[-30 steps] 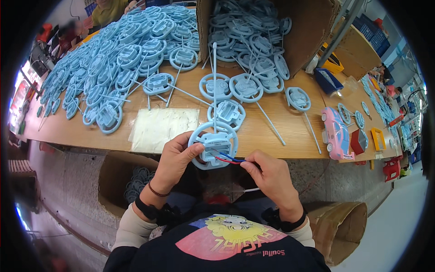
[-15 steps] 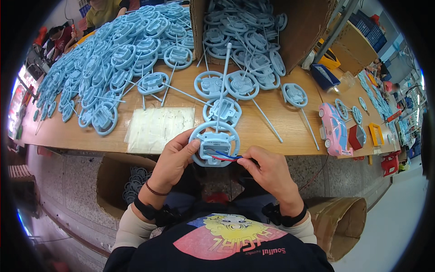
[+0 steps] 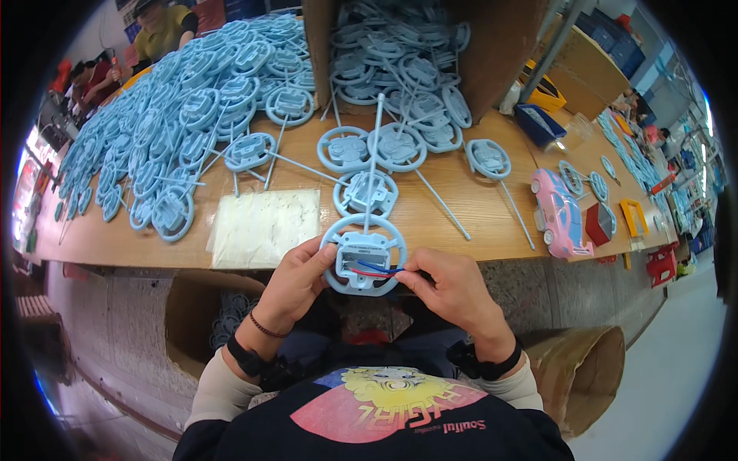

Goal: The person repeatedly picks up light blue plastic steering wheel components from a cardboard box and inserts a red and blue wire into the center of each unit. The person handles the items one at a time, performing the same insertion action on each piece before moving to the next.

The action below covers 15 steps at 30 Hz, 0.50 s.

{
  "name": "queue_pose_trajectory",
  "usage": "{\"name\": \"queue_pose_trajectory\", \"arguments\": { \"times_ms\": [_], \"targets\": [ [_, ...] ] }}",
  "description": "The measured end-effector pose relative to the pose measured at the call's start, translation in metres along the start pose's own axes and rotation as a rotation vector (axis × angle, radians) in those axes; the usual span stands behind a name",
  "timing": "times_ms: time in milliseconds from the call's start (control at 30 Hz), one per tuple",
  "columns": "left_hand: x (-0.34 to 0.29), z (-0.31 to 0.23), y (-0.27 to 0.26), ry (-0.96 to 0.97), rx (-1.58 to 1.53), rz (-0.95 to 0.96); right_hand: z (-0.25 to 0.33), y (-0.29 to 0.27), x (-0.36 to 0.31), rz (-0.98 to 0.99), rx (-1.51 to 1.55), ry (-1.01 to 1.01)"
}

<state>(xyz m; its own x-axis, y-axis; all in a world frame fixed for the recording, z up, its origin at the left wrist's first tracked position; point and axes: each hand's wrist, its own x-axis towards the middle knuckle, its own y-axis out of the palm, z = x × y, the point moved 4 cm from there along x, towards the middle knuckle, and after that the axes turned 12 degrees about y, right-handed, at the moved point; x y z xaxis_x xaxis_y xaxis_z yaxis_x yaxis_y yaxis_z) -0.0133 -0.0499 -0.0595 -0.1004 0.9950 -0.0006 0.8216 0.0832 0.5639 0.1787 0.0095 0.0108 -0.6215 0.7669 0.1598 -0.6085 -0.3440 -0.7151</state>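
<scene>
Just past the table's front edge, my left hand grips the left rim of a light blue toy steering wheel, with the thumb on top. A long thin rod rises from the wheel's far side over the table. Its back faces up, showing an open rectangular compartment. Red and blue wires run out of that compartment toward the right. Thumb and fingers of my right hand pinch their ends beside the wheel's right rim. Beyond it lies another blue wheel, back side up.
Many blue wheels with rods are heaped at the left; more fill a cardboard box. A whitish flat pad lies left of my hands. A pink toy car stands at the right. Open cartons sit below the table.
My right hand has moved slightly left and down with the wires, which look more spread apart. The wheel stays in my left hand. The whole view has shifted a little.
</scene>
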Motion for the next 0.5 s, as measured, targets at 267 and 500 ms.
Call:
{"name": "queue_pose_trajectory", "arguments": {
  "times_ms": [267, 500],
  "targets": [
    [-0.010, 0.011, 0.005, -0.016, -0.205, 0.061, -0.005, 0.013, -0.005, 0.007, 0.112, -0.009],
    [-0.015, 0.009, -0.003, 0.077, -0.112, 0.026, -0.005, 0.027, -0.008, 0.049, 0.127, 0.032]
  ]
}}
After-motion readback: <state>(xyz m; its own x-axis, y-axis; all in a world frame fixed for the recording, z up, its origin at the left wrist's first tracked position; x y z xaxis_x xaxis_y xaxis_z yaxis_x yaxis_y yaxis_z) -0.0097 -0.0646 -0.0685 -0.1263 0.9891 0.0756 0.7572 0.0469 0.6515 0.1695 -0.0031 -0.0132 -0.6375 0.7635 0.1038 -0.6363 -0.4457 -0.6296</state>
